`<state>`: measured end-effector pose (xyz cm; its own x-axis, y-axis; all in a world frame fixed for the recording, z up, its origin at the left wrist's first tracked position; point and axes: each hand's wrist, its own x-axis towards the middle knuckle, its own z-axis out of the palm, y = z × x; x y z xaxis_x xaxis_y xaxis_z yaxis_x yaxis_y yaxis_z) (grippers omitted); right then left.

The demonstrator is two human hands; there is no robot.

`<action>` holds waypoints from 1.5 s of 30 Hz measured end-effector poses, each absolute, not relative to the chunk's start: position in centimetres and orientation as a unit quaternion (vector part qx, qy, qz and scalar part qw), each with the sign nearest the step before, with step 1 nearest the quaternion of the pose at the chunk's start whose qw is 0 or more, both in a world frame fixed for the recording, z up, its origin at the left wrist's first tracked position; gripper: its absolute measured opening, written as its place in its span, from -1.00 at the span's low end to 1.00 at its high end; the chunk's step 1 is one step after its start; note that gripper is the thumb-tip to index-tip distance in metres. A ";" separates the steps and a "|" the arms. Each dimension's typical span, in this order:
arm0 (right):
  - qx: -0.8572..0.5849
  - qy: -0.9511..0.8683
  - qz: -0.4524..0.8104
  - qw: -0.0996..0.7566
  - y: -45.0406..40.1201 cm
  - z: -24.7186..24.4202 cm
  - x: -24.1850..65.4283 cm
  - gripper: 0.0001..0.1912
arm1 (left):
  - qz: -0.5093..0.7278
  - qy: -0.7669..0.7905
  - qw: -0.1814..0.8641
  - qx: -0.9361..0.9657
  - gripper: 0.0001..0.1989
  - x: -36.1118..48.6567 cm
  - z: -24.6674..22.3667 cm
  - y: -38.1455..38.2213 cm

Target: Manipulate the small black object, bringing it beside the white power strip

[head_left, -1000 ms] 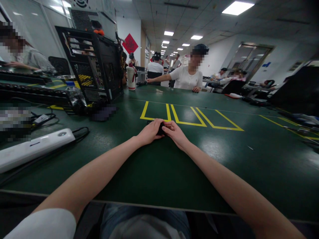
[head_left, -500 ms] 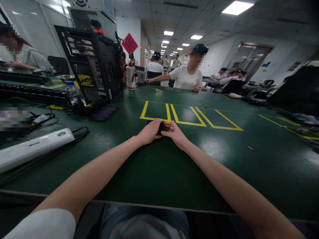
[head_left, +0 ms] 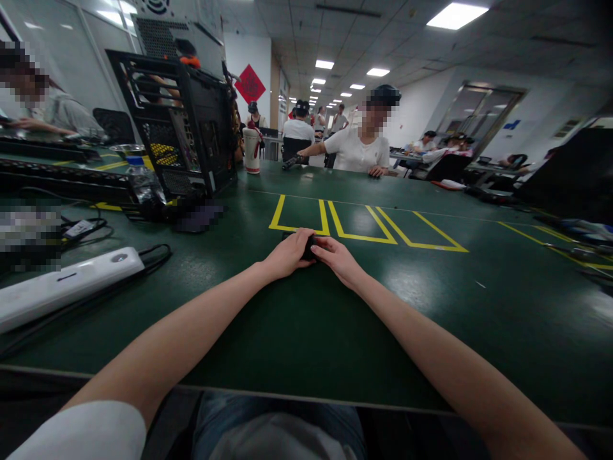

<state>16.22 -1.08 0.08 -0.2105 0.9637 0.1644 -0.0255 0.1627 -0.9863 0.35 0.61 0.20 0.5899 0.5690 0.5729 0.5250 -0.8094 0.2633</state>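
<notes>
Both hands meet over the middle of the green table (head_left: 268,319), just in front of the yellow tape outlines. My left hand (head_left: 291,254) is closed around a small black object (head_left: 310,248), mostly covered by the fingers, so its kind cannot be made out. Against the right side of that object, my right hand (head_left: 338,257) rests with thumb and fingers pinched together at its edge. Whether the right fingers hold a separate small part is hidden.
Left stand a white power strip (head_left: 71,284) with black cables, a clear bottle with a blue cap (head_left: 138,176), a black computer case (head_left: 191,121) and a paper cup (head_left: 251,151). Across the table, a person in white (head_left: 364,150) holds a dark object. Yellow tape (head_left: 364,237) marks the tabletop.
My right thumb and fingers have shifted slightly on the black object; my left hand stays put. The person across has drawn an outstretched arm and a dark object inward, to the right.
</notes>
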 end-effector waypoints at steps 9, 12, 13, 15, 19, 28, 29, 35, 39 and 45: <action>-0.390 -0.608 0.478 0.499 -1.8 0.3 16.2 -0.70 | 0.332 0.305 0.031 0.892 -0.43 0.3 0.3 0.6; -0.399 -0.603 0.482 0.495 -1.6 0.2 16.1 -0.66 | 0.333 0.307 0.034 0.891 -0.43 0.3 0.3 0.5; -0.404 -0.599 0.484 0.493 -1.5 0.1 16.2 -0.64 | 0.332 0.307 0.036 0.891 -0.43 0.3 0.3 0.5; -0.410 -0.597 0.486 0.489 -1.3 0.0 16.2 -0.62 | 0.330 0.307 0.037 0.892 -0.43 0.3 0.3 0.5; -0.391 -0.610 0.490 0.485 -1.3 0.1 16.3 -0.66 | 0.328 0.311 0.033 0.891 -0.41 0.3 0.2 0.6; -0.406 -0.602 0.460 0.511 -1.8 0.5 15.8 -0.73 | 0.339 0.299 0.036 0.891 -0.43 0.3 0.3 0.6; -0.409 -0.601 0.460 0.510 -1.7 0.4 15.8 -0.71 | 0.339 0.300 0.037 0.891 -0.43 0.3 0.3 0.5; -0.412 -0.605 0.477 0.486 -1.2 0.0 16.1 -0.66 | 0.334 0.309 0.040 0.890 -0.41 0.3 0.2 0.6; -0.382 -0.613 0.484 0.493 -1.6 0.3 16.1 -0.66 | 0.336 0.305 0.041 0.890 -0.41 0.2 0.2 0.6; -0.407 -0.612 0.451 0.506 -1.8 0.4 16.0 -0.72 | 0.340 0.296 0.040 0.892 -0.43 0.2 0.4 0.5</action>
<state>15.96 -1.83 0.37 -0.1557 0.9548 0.2530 0.0424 0.2624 -0.9640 0.22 0.50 0.37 0.5937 0.5544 0.5832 0.5006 -0.8219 0.2717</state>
